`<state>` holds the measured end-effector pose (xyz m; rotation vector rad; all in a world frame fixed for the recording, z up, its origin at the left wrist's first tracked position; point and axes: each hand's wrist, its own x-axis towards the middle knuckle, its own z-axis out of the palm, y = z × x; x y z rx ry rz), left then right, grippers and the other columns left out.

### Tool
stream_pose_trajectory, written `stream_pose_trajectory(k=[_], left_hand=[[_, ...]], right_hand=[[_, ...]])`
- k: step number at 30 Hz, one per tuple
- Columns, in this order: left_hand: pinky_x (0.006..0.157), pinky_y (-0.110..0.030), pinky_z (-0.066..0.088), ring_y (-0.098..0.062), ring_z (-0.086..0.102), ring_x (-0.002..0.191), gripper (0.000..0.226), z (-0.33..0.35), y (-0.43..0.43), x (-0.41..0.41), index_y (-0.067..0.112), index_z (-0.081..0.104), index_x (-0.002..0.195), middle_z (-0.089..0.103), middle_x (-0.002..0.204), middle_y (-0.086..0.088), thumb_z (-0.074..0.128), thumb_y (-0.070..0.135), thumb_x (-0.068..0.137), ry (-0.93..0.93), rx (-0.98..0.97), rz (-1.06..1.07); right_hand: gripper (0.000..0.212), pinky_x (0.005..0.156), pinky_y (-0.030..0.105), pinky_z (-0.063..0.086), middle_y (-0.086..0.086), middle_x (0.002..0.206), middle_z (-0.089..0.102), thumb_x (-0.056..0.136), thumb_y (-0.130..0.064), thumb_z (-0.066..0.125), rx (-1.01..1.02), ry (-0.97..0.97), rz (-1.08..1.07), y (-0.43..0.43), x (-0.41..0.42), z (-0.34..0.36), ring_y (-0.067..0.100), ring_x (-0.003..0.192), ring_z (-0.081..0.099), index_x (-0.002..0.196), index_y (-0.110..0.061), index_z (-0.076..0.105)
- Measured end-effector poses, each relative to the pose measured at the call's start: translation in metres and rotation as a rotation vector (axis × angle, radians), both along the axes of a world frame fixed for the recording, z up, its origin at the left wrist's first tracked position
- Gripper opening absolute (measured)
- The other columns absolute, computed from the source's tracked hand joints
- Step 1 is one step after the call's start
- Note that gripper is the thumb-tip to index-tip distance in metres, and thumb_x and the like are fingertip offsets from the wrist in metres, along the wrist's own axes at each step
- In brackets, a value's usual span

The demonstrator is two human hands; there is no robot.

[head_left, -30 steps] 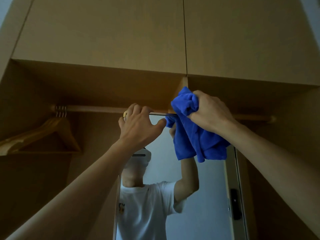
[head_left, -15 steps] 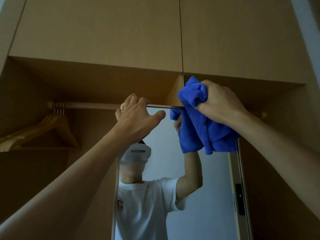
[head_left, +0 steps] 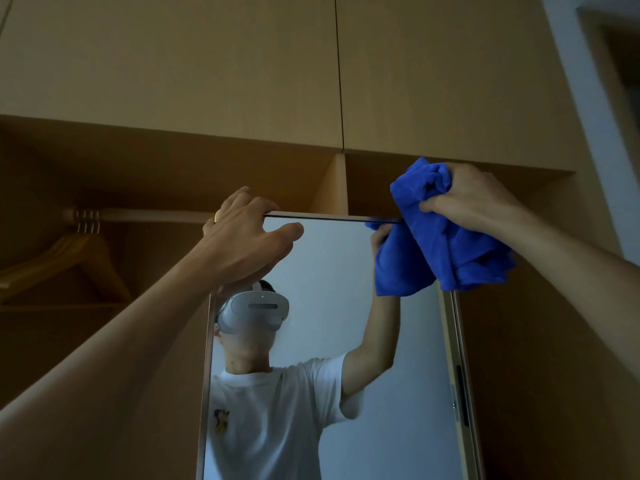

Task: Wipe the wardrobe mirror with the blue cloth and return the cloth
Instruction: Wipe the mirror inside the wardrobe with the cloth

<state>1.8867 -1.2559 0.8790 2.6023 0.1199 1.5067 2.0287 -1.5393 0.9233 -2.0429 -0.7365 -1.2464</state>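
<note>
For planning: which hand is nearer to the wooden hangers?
Left. The left hand grips the mirror's top edge, right of the hangers; the right hand holds the cloth farther right.

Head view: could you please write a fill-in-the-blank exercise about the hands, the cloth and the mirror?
1. The right hand grips a bunched cloth whose colour is ____.
2. The left hand holds the mirror by its ____ edge.
3. Wooden hangers hang on the rail to the ____ of the mirror.
Missing words: blue, top, left.
</note>
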Motion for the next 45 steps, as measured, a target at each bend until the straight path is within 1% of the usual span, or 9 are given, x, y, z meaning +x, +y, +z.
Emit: stream_pose_trajectory(k=[9, 23, 25, 28, 30, 33, 37, 42, 45], left_hand=[[0.121, -0.059, 0.018, -0.013, 0.003, 0.156, 0.087, 0.001, 0.005, 0.002, 0.023, 0.046, 0.148, 0.025, 0.166, -0.001, 0.040, 0.072, 0.076, 0.020, 0.017, -0.008], [0.120, -0.049, 0.019, -0.010, 0.007, 0.155, 0.086, 0.006, 0.004, 0.004, 0.020, 0.047, 0.148, 0.032, 0.163, 0.002, 0.045, 0.068, 0.077, 0.043, -0.028, -0.082], [0.120, -0.049, 0.018, -0.012, 0.006, 0.156, 0.081, 0.006, 0.005, 0.002, 0.024, 0.049, 0.147, 0.032, 0.163, 0.001, 0.045, 0.067, 0.078, 0.053, -0.026, -0.109], [0.120, -0.047, 0.017, -0.017, 0.006, 0.156, 0.058, 0.005, 0.006, -0.001, 0.034, 0.054, 0.142, 0.038, 0.160, 0.003, 0.051, 0.059, 0.090, 0.065, 0.008, -0.167], [0.111, -0.037, 0.027, -0.018, 0.020, 0.152, 0.046, 0.003, 0.011, -0.002, 0.031, 0.056, 0.140, 0.048, 0.150, 0.005, 0.056, 0.048, 0.097, 0.007, -0.005, -0.197], [0.094, -0.026, 0.031, -0.010, 0.045, 0.125, 0.059, -0.005, 0.021, -0.004, 0.021, 0.048, 0.148, 0.044, 0.145, 0.005, 0.061, 0.046, 0.096, -0.144, -0.128, -0.220], [0.109, -0.037, 0.042, -0.016, 0.043, 0.137, 0.075, -0.023, 0.033, -0.009, 0.025, 0.033, 0.156, 0.034, 0.157, 0.006, 0.064, 0.048, 0.092, -0.209, -0.301, -0.283], [0.107, -0.051, 0.049, -0.024, 0.055, 0.134, 0.083, -0.042, 0.034, -0.017, 0.048, 0.026, 0.153, 0.030, 0.163, 0.011, 0.062, 0.057, 0.078, -0.139, -0.430, -0.447], [0.108, -0.052, 0.048, -0.024, 0.054, 0.135, 0.086, -0.043, 0.033, -0.018, 0.047, 0.029, 0.151, 0.034, 0.161, 0.009, 0.065, 0.058, 0.075, -0.150, -0.469, -0.491]], right_hand=[[0.018, 0.056, 0.033, 0.040, 0.007, 0.073, 0.061, 0.083, -0.028, 0.069, -0.050, 0.084, -0.047, 0.001, 0.002, 0.016, 0.024, 0.064, 0.057, 0.080, -0.012, 0.060], [0.017, 0.058, 0.031, 0.037, 0.001, 0.070, 0.053, 0.080, -0.031, 0.067, -0.203, 0.155, 0.254, 0.102, -0.062, 0.028, 0.018, 0.063, 0.052, 0.075, -0.018, 0.057], [0.020, 0.056, 0.030, 0.035, 0.000, 0.068, 0.050, 0.079, -0.031, 0.067, -0.215, 0.166, 0.288, 0.117, -0.071, 0.029, 0.017, 0.061, 0.049, 0.072, -0.019, 0.052], [0.021, 0.058, 0.032, 0.032, 0.004, 0.078, 0.051, 0.078, -0.031, 0.067, -0.212, 0.172, 0.323, 0.132, -0.078, 0.029, 0.021, 0.076, 0.047, 0.070, -0.018, 0.051], [0.019, 0.060, 0.032, 0.034, 0.006, 0.084, 0.053, 0.078, -0.030, 0.067, -0.200, 0.166, 0.342, 0.134, -0.078, 0.028, 0.022, 0.080, 0.047, 0.073, -0.018, 0.053], [0.015, 0.065, 0.034, 0.040, 0.006, 0.081, 0.058, 0.079, -0.029, 0.068, -0.169, 0.159, 0.384, 0.125, -0.074, 0.025, 0.020, 0.071, 0.055, 0.085, -0.016, 0.063], [0.031, 0.066, 0.036, 0.042, 0.007, 0.081, 0.063, 0.079, -0.028, 0.068, -0.129, 0.171, 0.343, 0.104, -0.063, 0.021, 0.023, 0.073, 0.059, 0.099, -0.004, 0.068], [0.023, 0.069, 0.037, 0.045, 0.017, 0.096, 0.071, 0.080, -0.028, 0.069, -0.051, 0.198, 0.234, 0.078, -0.048, 0.016, 0.030, 0.082, 0.065, 0.093, -0.010, 0.070], [0.017, 0.066, 0.035, 0.044, 0.012, 0.088, 0.069, 0.081, -0.027, 0.068, -0.015, 0.186, 0.216, 0.080, -0.047, 0.010, 0.027, 0.079, 0.063, 0.088, -0.012, 0.067]])
